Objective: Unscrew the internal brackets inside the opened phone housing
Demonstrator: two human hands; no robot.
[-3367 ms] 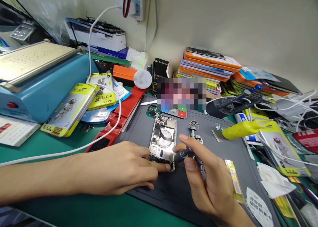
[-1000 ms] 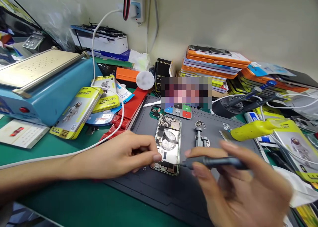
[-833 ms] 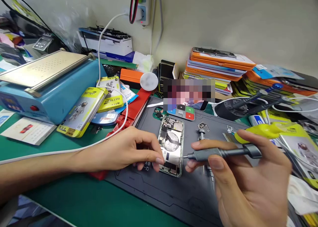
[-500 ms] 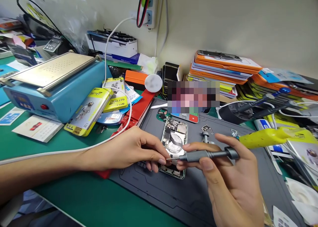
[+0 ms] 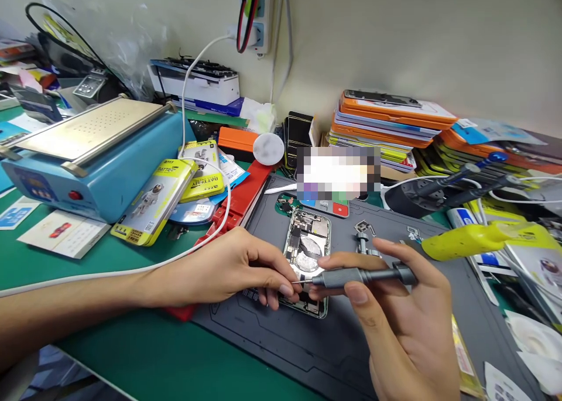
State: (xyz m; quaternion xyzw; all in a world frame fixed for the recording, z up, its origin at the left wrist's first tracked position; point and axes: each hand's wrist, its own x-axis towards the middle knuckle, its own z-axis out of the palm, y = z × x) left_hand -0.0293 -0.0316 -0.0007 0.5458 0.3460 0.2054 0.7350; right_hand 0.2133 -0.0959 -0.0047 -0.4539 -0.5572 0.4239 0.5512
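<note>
A slim grey screwdriver (image 5: 338,278) lies nearly level in my right hand (image 5: 404,319), its fingers around the handle and its thin shaft pointing left. My left hand (image 5: 246,272) is closed in a pinch at the tip of that shaft; anything between thumb and forefinger is too small to make out. Both hands are over an opened phone (image 5: 316,228), which lies face up with its inner parts and a round silvery patch showing. Fingers cover part of its lower half. Under the phone is a dark grey work mat (image 5: 272,342).
Left stands a blue heating plate machine (image 5: 100,172) beside yellow battery boxes (image 5: 153,205). A white cable (image 5: 193,249) crosses my left forearm. Behind the mat rises a stack of orange cases (image 5: 390,120). At the right are a screwdriver holder (image 5: 413,199) and a yellow bottle (image 5: 461,243).
The view has shifted slightly. My right hand and the screwdriver have moved a little to the left; the left hand keeps its pinch at the tip. The blurred patch behind has turned brighter.
</note>
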